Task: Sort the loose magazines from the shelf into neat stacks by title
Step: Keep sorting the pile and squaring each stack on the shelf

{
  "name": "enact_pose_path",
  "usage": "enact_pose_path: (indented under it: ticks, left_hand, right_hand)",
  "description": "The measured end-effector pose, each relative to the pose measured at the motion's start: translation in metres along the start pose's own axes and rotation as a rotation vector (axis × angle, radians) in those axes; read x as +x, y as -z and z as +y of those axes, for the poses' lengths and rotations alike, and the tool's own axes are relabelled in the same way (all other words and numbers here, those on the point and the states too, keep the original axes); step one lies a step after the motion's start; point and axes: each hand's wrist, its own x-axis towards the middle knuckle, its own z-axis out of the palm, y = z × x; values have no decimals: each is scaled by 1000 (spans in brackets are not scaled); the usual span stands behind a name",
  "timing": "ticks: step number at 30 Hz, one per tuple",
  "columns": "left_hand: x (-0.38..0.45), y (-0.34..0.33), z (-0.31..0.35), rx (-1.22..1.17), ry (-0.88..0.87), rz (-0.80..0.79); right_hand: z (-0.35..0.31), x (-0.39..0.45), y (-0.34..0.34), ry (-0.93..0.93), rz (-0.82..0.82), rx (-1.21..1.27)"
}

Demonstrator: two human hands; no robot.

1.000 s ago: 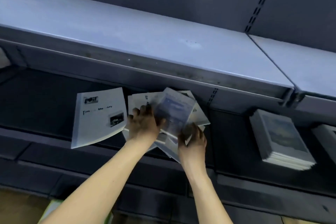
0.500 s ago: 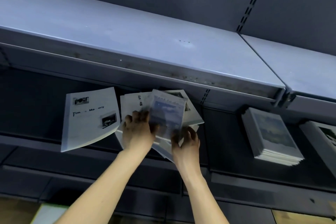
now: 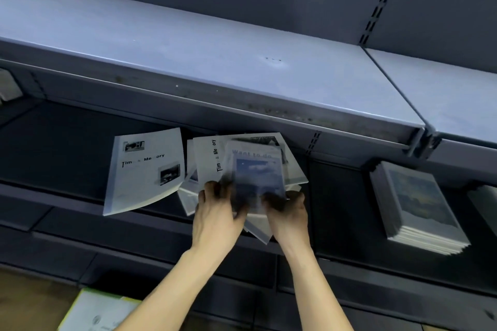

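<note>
Sorting step, mid-pile: both hands grip a blue-cover magazine (image 3: 258, 180) lifted off the loose pile (image 3: 242, 158) on the shelf (image 3: 67, 142); left hand (image 3: 215, 212) holds its left edge, right hand (image 3: 289, 216) its lower right corner; next move calls for carrying it to its title's stack, likely the neat stack (image 3: 419, 209) at right.

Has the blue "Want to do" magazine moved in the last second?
Yes. Against the slotted upright, the blue magazine has slid slightly toward the person and turned squarer, held by the left hand and right hand.
</note>
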Motion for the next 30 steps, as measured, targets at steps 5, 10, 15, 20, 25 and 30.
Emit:
enact_pose_path:
  ticks: [5,10,15,20,25,30]
  left_hand:
    - [12,10,-7,129,76,87]
    - [15,11,-12,151,66,71]
    - [18,14,-7,128,25,81]
    - [26,15,6,136,-33,101]
    - [31,5,30,122,-100,41]
    - [30,-11,61,133,-178,-32]
  right_hand:
    - [4,3,7,-4,-45,20]
    - [6,7,20,-29,-138,164]
    - [15,4,30,-25,-97,351]
    - [16,2,51,-96,-27,545]
    - [22,1,75,-124,71,540]
    - [35,-3,106,-142,164,523]
